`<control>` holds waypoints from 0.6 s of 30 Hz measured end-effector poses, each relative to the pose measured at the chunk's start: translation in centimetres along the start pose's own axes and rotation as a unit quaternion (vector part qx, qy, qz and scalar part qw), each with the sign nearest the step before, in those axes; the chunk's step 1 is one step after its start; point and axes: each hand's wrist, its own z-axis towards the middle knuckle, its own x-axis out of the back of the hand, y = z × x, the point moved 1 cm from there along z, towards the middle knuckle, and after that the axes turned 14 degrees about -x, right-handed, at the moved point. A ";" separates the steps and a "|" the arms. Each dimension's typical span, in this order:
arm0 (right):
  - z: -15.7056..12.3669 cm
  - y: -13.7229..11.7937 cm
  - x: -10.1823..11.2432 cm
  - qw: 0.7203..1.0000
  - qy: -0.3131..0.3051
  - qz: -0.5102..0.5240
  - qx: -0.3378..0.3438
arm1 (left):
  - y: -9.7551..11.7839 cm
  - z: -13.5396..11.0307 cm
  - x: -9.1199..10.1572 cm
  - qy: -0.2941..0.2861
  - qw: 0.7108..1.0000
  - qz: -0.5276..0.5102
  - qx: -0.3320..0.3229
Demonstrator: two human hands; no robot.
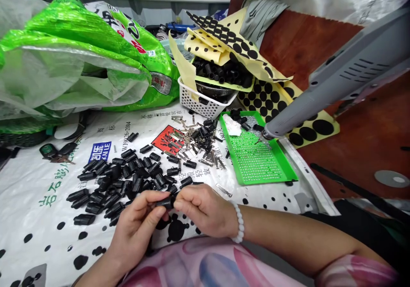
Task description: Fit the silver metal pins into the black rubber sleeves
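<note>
Near the front edge of the table, my left hand (140, 218) pinches a small black ribbed plastic cylinder (165, 202) between thumb and fingers. My right hand (201, 208), with a white bead bracelet (238, 223) at the wrist, is closed at the cylinder's right end; whatever sits inside its fingers is hidden. Just beyond lies a heap of similar black cylinders (134, 174). Behind and to the right of that heap, small metal strips (184, 150) and dark little screw-like parts (203, 139) are scattered on the printed white sheet (105, 133).
A grey electric screwdriver (320, 86) slants in from the right, its tip over a green tray (262, 178) of small silvery parts. A white basket (205, 103), sheets of black round pads (265, 99) and a green bag (96, 56) stand behind. Keys (59, 152) lie left.
</note>
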 end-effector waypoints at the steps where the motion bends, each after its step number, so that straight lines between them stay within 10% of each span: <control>1: 0.1 -0.1 0.0 1.000 0.013 0.005 0.004 | 0.0 0.3 -0.2 0.014 0.999 -0.040 0.018; 10: 0.6 -0.7 0.6 0.981 0.164 -0.050 0.088 | 1.0 2.2 -1.9 0.105 0.953 -0.273 0.085; 18: 0.8 -0.6 0.4 0.972 0.193 -0.076 0.112 | 1.2 1.8 -0.9 0.073 0.995 0.047 -0.057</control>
